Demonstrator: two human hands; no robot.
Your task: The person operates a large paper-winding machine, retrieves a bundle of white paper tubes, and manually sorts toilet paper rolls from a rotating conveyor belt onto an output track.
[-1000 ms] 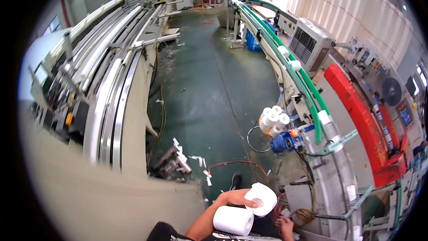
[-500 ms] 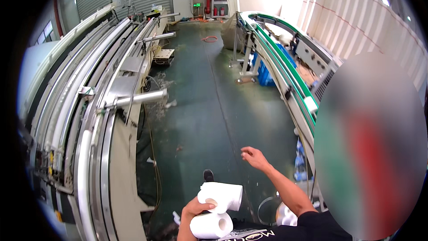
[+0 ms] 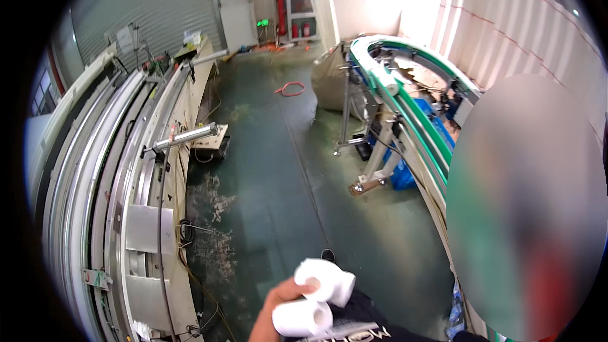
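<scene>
My left hand point(image 3: 290, 292) is low in the head view, held close to my body. Its fingers grip white toilet paper rolls, with the thumb at the hollow end of an upper roll point(image 3: 314, 273). Another white roll point(image 3: 344, 289) sits against that one on its right side. Below the hand, a lower toilet paper roll point(image 3: 297, 318) lies on its side with its core hole facing right. How the lower one is supported is partly hidden. My right hand is out of the picture.
A long roller machine point(image 3: 95, 171) runs along the left, with a metal bar point(image 3: 187, 136) jutting into the aisle. On the right curves a green-edged conveyor point(image 3: 415, 111) carrying a white roll point(image 3: 385, 81). A large sack point(image 3: 329, 82) and a red ring point(image 3: 291, 88) are ahead on the floor.
I have moved forward along the aisle, so the conveyor's curve and the sack are nearer. My right hand has left the picture. My left hand still holds the toilet paper rolls.
</scene>
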